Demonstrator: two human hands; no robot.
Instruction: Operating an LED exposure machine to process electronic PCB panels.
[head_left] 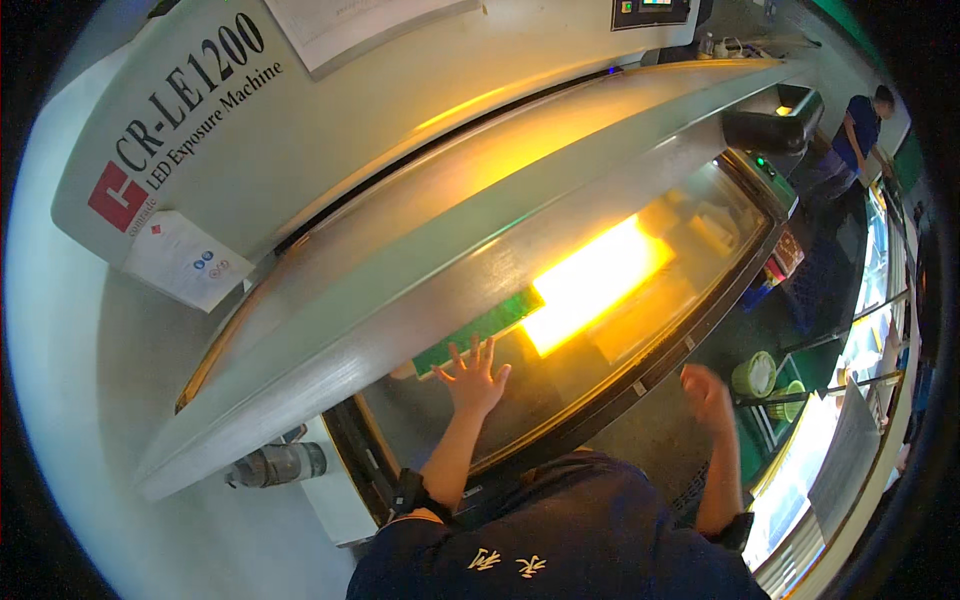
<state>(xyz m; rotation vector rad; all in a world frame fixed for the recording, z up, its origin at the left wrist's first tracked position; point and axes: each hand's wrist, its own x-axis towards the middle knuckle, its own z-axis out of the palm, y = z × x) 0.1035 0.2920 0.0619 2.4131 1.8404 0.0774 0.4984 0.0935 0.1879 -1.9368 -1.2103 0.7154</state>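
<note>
My left hand (472,382) reaches over the glass bed (520,400) of a large exposure machine, fingers spread. Its fingertips are at the near edge of a flat green panel (480,332), which lies partly under the raised lid (420,290). Whether they touch or hover just above the panel, I cannot tell. To the right of the panel, a bright yellow-white lit rectangle (600,285) glows on the bed. My right hand (708,398) is off to the right, outside the bed's front rim (640,385). Its fingers look bent but are blurred, and nothing held shows.
Overhanging the bed, the long lid closes off its far side. A control strip with green lights (768,172) sits at the bed's right end. Green baskets (755,375) and a brightly lit table (800,460) stand at right. Another person (858,130) stands farther back.
</note>
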